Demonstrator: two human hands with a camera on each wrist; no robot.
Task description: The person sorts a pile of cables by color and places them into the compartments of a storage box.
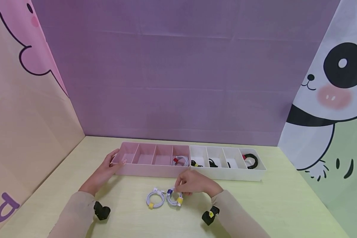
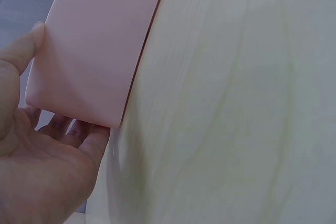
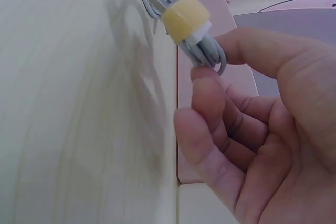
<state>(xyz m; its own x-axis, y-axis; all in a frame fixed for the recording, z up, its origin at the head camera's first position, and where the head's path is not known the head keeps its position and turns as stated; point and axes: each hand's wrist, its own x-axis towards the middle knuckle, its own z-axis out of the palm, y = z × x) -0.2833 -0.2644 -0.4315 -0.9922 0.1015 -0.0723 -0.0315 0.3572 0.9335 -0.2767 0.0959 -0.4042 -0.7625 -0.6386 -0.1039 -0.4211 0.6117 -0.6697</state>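
My left hand [image 1: 107, 167] grips the left end of a pink compartment box [image 1: 154, 170]; in the left wrist view its thumb lies near the rim and its fingers curl against the end wall. Between thumb and fingertips, my right hand [image 1: 196, 182] pinches a coiled white USB cable [image 3: 205, 56]. A yellow band [image 3: 185, 18] wraps it by the metal plug, and a dark blue piece [image 1: 170, 191] shows on its other side. Just left of it, a second coiled white cable [image 1: 147, 199] with a yellow band lies on the table.
One coiled white cable [image 1: 184, 162] with a red band sits in the pink box's rightmost compartment. Adjoining on the right is a white compartment box [image 1: 235, 174] holding black cables, one a thick black coil [image 1: 255, 161]. Behind the table [image 1: 131, 218] stands a purple backdrop [image 1: 178, 82].
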